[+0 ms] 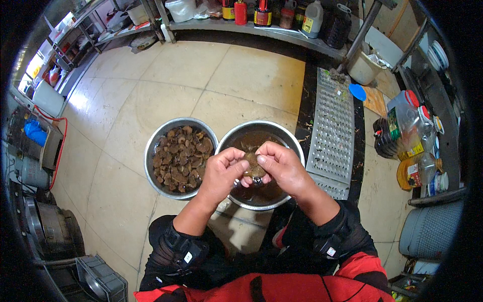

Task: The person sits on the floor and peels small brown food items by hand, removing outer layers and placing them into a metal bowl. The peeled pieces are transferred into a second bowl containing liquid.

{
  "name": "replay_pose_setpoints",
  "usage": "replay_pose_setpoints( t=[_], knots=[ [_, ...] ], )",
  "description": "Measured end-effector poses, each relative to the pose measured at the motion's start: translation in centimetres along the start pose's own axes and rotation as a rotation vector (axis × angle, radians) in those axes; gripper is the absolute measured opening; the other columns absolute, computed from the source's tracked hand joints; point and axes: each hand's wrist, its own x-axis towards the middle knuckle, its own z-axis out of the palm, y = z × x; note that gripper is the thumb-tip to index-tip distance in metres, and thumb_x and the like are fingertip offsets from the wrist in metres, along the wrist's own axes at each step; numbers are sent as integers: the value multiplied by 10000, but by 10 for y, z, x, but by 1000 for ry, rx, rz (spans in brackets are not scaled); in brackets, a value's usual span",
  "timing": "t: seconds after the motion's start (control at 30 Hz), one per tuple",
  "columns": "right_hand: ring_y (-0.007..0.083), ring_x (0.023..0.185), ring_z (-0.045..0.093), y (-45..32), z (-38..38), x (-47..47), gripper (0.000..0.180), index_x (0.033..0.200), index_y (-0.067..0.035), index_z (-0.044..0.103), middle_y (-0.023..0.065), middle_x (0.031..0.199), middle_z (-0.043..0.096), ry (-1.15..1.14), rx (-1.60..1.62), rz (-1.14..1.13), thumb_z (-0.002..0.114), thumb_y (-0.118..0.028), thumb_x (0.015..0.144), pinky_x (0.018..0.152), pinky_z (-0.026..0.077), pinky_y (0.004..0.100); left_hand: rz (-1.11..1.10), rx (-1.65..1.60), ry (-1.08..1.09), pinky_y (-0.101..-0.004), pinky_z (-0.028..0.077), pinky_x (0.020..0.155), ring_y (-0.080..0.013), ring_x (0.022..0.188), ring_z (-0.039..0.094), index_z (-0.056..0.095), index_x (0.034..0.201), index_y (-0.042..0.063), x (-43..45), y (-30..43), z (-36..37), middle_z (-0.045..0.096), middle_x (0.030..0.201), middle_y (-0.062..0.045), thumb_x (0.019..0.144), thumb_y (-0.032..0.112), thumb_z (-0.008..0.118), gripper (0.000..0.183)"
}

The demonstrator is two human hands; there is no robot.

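My left hand (225, 170) and my right hand (278, 165) together pinch a brown mushroom cap (253, 165) between thumbs and fingers. They hold it above a round metal basin (299, 148) of murky brown water, with a few small bits at the far side. Close on the left, a second metal basin (148, 176) on the tiled floor holds a heap of brown mushrooms (182, 158). The undersides of my fingers are partly hidden behind the cap.
A perforated metal drain cover (332, 132) runs along the floor at the right. Beyond it stand plastic oil jugs (409, 170) and a grey gas cylinder (430, 230). Bottles line a metal shelf (241, 28) at the far side. A grey crate (102, 279) is at lower left.
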Motion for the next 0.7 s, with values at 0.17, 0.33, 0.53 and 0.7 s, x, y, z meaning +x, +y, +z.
replay_pose_setpoints(
  t=[0.17, 0.33, 0.53, 0.7],
  knots=[
    [68, 634, 506, -1, 0, 1, 83, 919, -26, 518, 16, 794, 567, 14, 137, -27, 486, -103, 914, 571, 438, 216, -47, -146, 15, -245, 500, 521, -135, 557, 589, 545, 884, 11, 4, -3, -6, 614, 749, -82, 900, 166, 548, 156],
    [72, 668, 541, -3, 2, 0, 50, 910, -20, 518, 14, 791, 577, 13, 199, -12, 532, -60, 881, 585, 445, 215, -14, -217, -55, -216, 502, 561, -87, 640, 589, 538, 938, -4, 5, -5, -3, 616, 797, -59, 869, 117, 597, 152],
    [54, 679, 519, -2, 2, -1, 93, 890, -27, 528, 0, 754, 563, 9, -66, -34, 597, -68, 843, 582, 429, 214, 21, -36, -35, -202, 487, 535, -65, 603, 572, 555, 925, -4, 4, 0, -3, 603, 769, -31, 823, 35, 615, 125],
    [47, 660, 488, 0, 1, 0, 80, 885, -39, 527, -18, 744, 538, 28, -30, -55, 589, -71, 845, 575, 409, 210, -55, 13, -71, -204, 491, 529, -60, 601, 570, 572, 914, -16, 1, 2, 0, 597, 760, -24, 843, 25, 563, 82]
  ],
)
